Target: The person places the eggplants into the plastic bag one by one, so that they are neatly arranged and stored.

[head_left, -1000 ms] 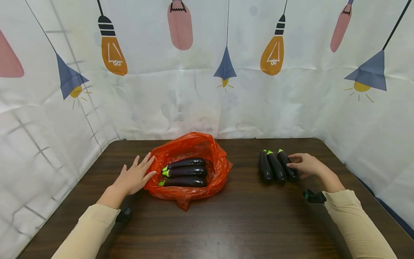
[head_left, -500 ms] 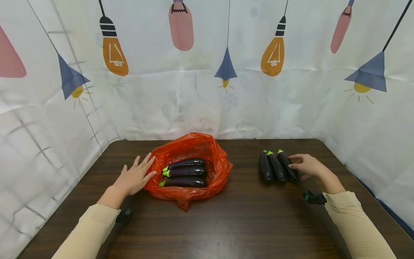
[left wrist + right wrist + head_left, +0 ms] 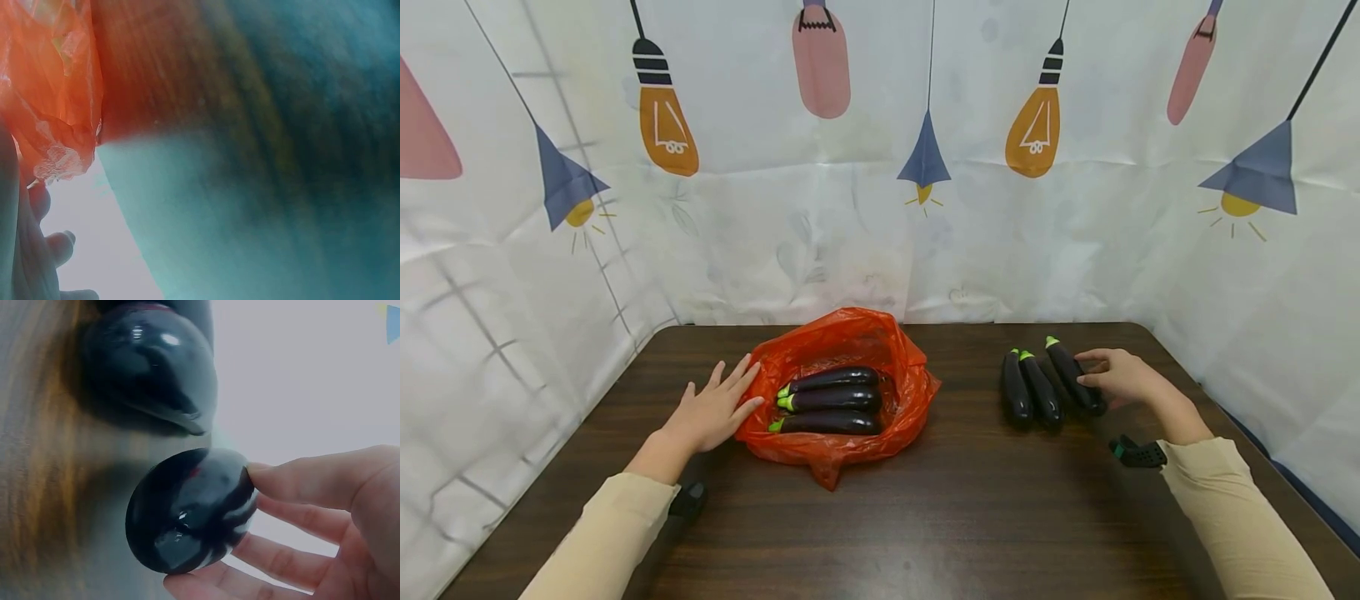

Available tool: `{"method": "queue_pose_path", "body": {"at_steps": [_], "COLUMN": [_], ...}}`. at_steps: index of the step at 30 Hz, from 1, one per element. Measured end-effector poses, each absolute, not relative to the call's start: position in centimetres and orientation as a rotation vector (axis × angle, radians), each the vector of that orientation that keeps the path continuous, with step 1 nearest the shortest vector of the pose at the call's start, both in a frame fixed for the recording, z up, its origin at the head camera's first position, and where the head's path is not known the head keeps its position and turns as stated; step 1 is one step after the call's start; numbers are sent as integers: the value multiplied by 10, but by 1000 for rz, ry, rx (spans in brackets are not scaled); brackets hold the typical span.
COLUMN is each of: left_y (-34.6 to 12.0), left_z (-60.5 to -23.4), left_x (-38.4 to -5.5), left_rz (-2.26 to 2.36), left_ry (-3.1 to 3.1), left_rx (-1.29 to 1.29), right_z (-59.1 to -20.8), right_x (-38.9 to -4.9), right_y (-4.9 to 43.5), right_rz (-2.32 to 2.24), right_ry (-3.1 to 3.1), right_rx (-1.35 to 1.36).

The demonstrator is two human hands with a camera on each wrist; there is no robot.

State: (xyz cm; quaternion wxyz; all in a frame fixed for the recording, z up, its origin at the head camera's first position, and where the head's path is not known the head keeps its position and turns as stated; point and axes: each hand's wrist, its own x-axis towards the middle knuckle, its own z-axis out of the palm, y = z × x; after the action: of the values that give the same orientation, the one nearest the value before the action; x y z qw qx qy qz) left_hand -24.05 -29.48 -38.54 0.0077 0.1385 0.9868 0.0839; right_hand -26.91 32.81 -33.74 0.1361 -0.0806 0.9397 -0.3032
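Note:
My right hand (image 3: 1123, 379) pinches a dark purple eggplant (image 3: 1070, 375) between thumb and fingers, by its side. The right wrist view shows the rounded end of this eggplant (image 3: 187, 512), with a gap between it and its neighbour (image 3: 150, 365). Two more eggplants (image 3: 1017, 390) (image 3: 1041, 392) lie side by side to its left, green stems pointing away. At the left, my left hand (image 3: 707, 412) spreads its fingers against the edge of an open red plastic bag (image 3: 842, 454). Inside that bag lie three eggplants (image 3: 831, 400), stems to the left.
Everything stands on a dark wood-grain table (image 3: 925, 517). A white curtain (image 3: 865, 242) printed with lamps and bulbs rises behind the table and along both sides. Each wrist wears a black strap (image 3: 1138, 454).
The right hand has shifted slightly right, bringing the pinched eggplant with it, so that it stands apart from the other two. My left hand and the bag have stayed in place.

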Motion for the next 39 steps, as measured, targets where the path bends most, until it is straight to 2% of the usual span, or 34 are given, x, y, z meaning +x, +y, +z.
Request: {"method": "queue_pose_path", "body": {"at_steps": [15, 39], "left_y": [-295, -295], "left_z": [-386, -386], "left_x": [-241, -241], "left_rz": [269, 254], "left_ry": [3083, 3092], "left_rx": [430, 429], "right_z": [-313, -293], "right_x": [-266, -256], "right_y": [313, 253], "right_rz": [-815, -814], "right_ry": [2827, 2852], "right_rx": [-353, -573]}}
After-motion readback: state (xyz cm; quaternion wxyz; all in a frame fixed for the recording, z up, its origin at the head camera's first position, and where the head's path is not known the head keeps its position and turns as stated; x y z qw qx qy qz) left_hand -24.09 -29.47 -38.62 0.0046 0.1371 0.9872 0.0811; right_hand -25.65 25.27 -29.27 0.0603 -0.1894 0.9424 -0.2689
